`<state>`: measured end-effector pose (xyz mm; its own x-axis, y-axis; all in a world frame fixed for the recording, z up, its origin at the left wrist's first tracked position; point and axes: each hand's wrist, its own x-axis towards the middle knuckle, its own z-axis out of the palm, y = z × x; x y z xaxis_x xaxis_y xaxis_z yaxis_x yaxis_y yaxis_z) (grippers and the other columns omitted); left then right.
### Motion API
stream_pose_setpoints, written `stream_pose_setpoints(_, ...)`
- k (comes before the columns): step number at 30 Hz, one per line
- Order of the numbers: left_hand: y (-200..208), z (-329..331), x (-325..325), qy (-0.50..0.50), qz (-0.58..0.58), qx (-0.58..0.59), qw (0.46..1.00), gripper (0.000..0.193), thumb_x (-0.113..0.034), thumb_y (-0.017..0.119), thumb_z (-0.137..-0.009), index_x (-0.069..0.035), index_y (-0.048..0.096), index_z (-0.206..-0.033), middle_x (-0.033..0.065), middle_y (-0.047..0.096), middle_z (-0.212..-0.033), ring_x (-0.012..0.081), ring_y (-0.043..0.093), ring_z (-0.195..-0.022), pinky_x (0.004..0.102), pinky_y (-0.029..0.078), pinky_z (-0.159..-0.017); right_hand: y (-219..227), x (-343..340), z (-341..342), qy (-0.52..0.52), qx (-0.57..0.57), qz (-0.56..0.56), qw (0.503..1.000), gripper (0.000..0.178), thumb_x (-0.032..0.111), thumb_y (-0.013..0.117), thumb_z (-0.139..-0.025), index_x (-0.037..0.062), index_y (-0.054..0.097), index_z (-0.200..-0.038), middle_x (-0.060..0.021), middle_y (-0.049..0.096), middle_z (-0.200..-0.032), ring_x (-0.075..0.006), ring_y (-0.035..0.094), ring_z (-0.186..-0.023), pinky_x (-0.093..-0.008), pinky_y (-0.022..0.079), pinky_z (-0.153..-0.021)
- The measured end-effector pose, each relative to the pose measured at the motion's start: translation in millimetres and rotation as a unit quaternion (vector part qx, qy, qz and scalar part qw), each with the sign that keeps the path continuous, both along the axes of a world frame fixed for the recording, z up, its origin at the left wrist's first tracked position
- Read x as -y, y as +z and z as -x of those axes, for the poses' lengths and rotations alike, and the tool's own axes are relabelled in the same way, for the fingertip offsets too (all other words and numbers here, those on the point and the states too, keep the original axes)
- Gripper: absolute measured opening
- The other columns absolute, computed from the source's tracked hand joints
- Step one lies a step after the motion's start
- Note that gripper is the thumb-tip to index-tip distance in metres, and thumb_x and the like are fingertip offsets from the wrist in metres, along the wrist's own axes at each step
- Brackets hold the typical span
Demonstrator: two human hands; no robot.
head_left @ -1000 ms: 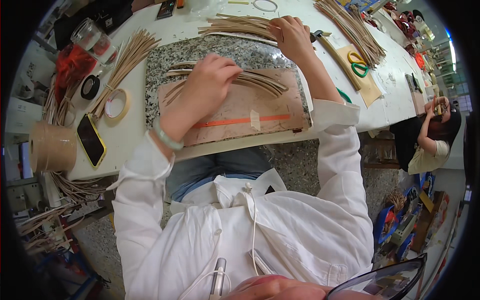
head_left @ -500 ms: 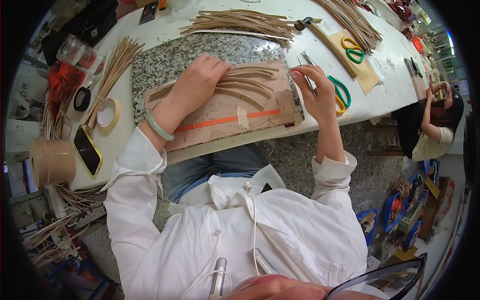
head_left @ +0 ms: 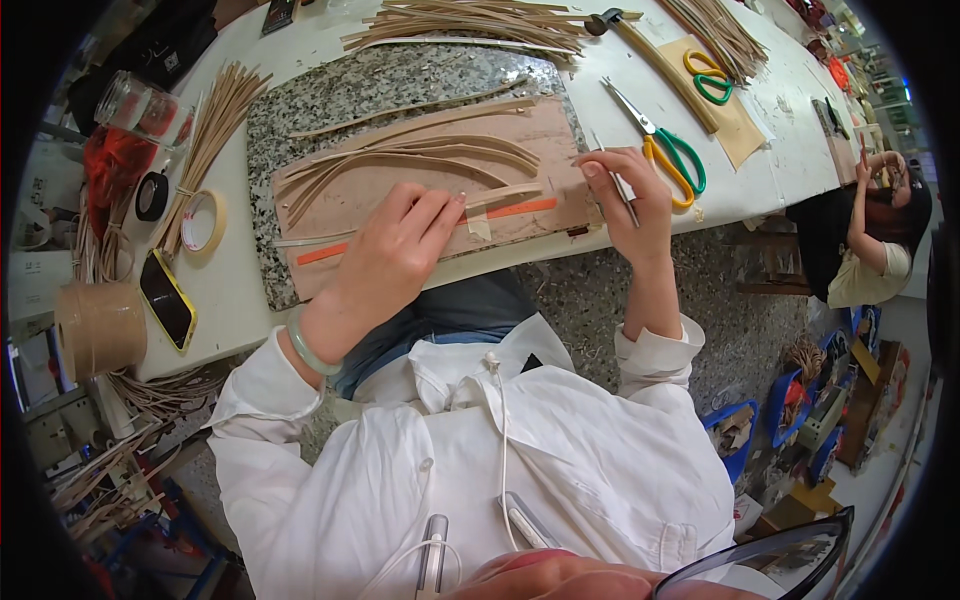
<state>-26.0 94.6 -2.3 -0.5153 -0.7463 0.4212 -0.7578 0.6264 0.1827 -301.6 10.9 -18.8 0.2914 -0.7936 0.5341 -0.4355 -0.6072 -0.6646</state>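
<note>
My left hand [head_left: 395, 245] is closed on one thin tan strip [head_left: 515, 192] that looks like split bamboo, laid just above an orange strip [head_left: 530, 207]. A piece of tape [head_left: 480, 228] crosses the orange strip on a pinkish-brown board [head_left: 560, 150]. Several more tan strips [head_left: 420, 150] lie fanned on the board beyond this hand. At the board's right edge my right hand [head_left: 637, 195] grips a slim silver pointed tool [head_left: 631, 210]; its exact kind is unclear. Scissors with green and yellow handles [head_left: 660, 145] lie beside it.
The board rests on a speckled stone slab [head_left: 300, 100]. Strip bundles [head_left: 450, 25] lie at the back, near a hammer [head_left: 665, 75] and second scissors [head_left: 708, 75]. Tape rolls [head_left: 204, 222], a phone [head_left: 168, 300] and a glass jar [head_left: 145, 108] stand left. Another person [head_left: 875, 230] sits far right.
My left hand has come nearer from the fanned strips and now holds a single strip by the orange one. The right hand keeps its tool, in nearly the same place.
</note>
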Motion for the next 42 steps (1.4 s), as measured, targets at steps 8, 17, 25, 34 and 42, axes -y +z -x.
stream_pose_setpoints(8,-10.1,4.2,-6.5,0.002,-0.027,-0.005,1.000,0.043,0.000,0.062,-0.075,0.007,0.062,-0.117,0.0128,0.060,-0.113,0.0295,0.055,-0.101,0.0385,0.051,-0.085,-13.2,-8.0,0.5,0.014,0.051,-0.060,0.997,0.010,0.001,0.065,-0.091,-0.0007,0.070,-0.100,-0.0106,0.072,-0.093,-0.0201,0.066,-0.086,-0.0292,0.051,-0.076)
stream_pose_setpoints(17,-10.2,5.4,-3.7,-0.001,-0.041,0.007,0.999,0.044,-0.001,0.060,-0.077,0.008,0.060,-0.120,0.0123,0.058,-0.115,0.0285,0.054,-0.102,0.0372,0.051,-0.087,-0.4,-10.8,-9.2,0.080,0.197,-0.127,0.969,0.015,0.005,0.063,-0.096,-0.0042,0.070,-0.105,-0.0099,0.072,-0.101,-0.0164,0.068,-0.093,-0.0273,0.053,-0.080)
stream_pose_setpoints(25,-10.7,6.4,-3.0,-0.007,-0.039,0.015,0.999,0.044,-0.002,0.059,-0.077,0.008,0.060,-0.120,0.0119,0.057,-0.116,0.0279,0.054,-0.102,0.0370,0.051,-0.088,-10.3,-12.6,-26.0,0.123,0.050,-0.125,0.983,0.008,0.005,0.071,-0.089,-0.0015,0.071,-0.094,-0.0078,0.072,-0.091,-0.0197,0.069,-0.075,-0.0291,0.053,-0.068)
stream_pose_setpoints(34,-10.3,6.2,-1.9,-0.010,-0.041,-0.001,0.999,0.043,-0.002,0.061,-0.076,0.008,0.061,-0.118,0.0117,0.058,-0.114,0.0282,0.055,-0.100,0.0371,0.050,-0.088,-16.6,-11.6,-34.2,0.093,0.008,-0.043,0.995,0.007,0.003,0.071,-0.085,0.0017,0.071,-0.092,-0.0087,0.070,-0.088,-0.0260,0.067,-0.075,-0.0326,0.053,-0.069)
stream_pose_setpoints(42,-2.6,-3.5,-8.2,0.024,-0.072,-0.040,0.996,0.044,0.003,0.060,-0.074,0.006,0.063,-0.118,0.0123,0.060,-0.114,0.0294,0.056,-0.104,0.0378,0.050,-0.089,-15.8,-14.6,-41.5,0.070,-0.024,-0.030,0.997,0.006,0.003,0.071,-0.084,0.0018,0.069,-0.090,-0.0104,0.069,-0.088,-0.0281,0.064,-0.076,-0.0355,0.052,-0.069)
